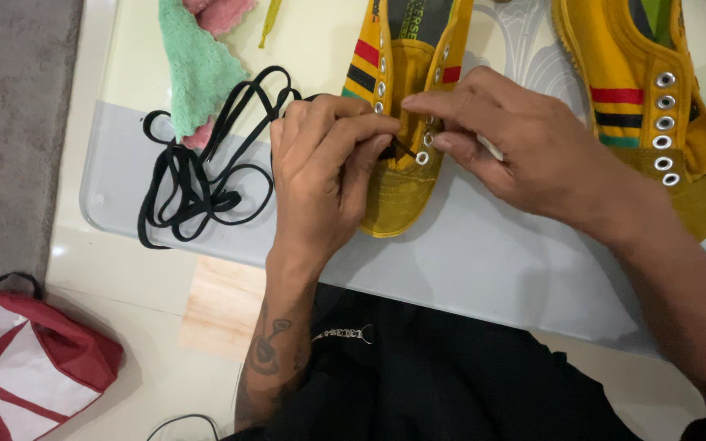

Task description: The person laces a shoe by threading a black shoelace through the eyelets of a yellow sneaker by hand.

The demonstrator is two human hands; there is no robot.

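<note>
The left hand (324,175) rests over the toe end of a yellow shoe (402,106), its thumb and forefinger pressed together on a thin black lace (206,175) right at the lowest eyelets. The right hand (504,143) comes in from the other side, fingers curled, its fingertips (439,140) pinching at the same spot just beside a silver eyelet; the two hands nearly touch over the shoe's tongue. Whether the right fingers grip the lace or only the shoe's edge cannot be told.

The shoe lies on the tabletop (484,269), a pale sheet, toe pointing toward the person. Red, black and green stripes cross its side, and silver eyelets line its opening. Most of the lace trails off to the left of the left hand, lying in a loose tangle of loops on the tabletop.

A second shoe (643,98) of the same yellow lies to the right, well apart from the hands, unlaced, with its tongue folded out. A green and pink cloth (198,61) lies at the top left, touching the lace's loops. A red and white bag (22,359) sits on the floor at the lower left. The person wears black clothing (435,376).
</note>
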